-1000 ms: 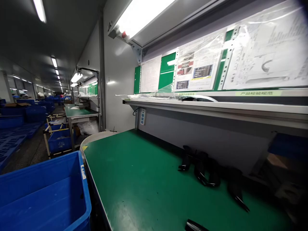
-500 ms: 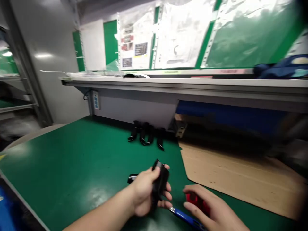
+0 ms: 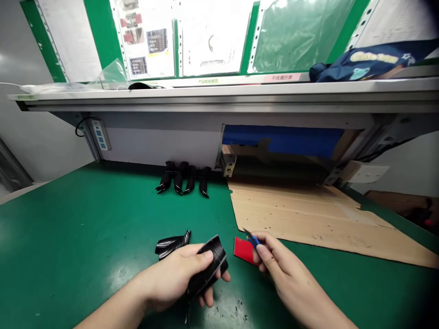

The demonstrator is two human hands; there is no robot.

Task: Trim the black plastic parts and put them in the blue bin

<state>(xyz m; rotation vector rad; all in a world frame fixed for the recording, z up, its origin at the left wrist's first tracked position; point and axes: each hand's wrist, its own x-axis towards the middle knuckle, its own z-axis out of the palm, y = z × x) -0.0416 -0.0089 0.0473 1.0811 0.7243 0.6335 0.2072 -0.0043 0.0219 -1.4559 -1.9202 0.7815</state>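
Observation:
My left hand (image 3: 185, 272) is closed round a black curved plastic part (image 3: 209, 269), with the thumb pressed on its upper face. Another black part with ribbed, shiny stripes (image 3: 171, 244) lies on the green table just beyond that hand. My right hand (image 3: 277, 260) grips a blue craft knife (image 3: 253, 239) between thumb and fingers, its thin dark blade angled up and to the left. Most of the knife's handle is hidden in the hand. Beside the right fingers is a flat red piece (image 3: 244, 250), partly covered by them. The blade and the black part are apart.
Several black curved parts (image 3: 183, 178) stand in a row at the table's back. A cardboard sheet (image 3: 291, 214) covers the right rear, before a dark opening under a blue flap (image 3: 284, 139). A shelf (image 3: 206, 98) spans above. Dark scraps (image 3: 240, 310) dot the green tabletop (image 3: 85, 237).
My right hand has moved up and left from the red piece and now holds the blue knife, which lay in front of it before. The left hand has tilted the black part. The view has swung right.

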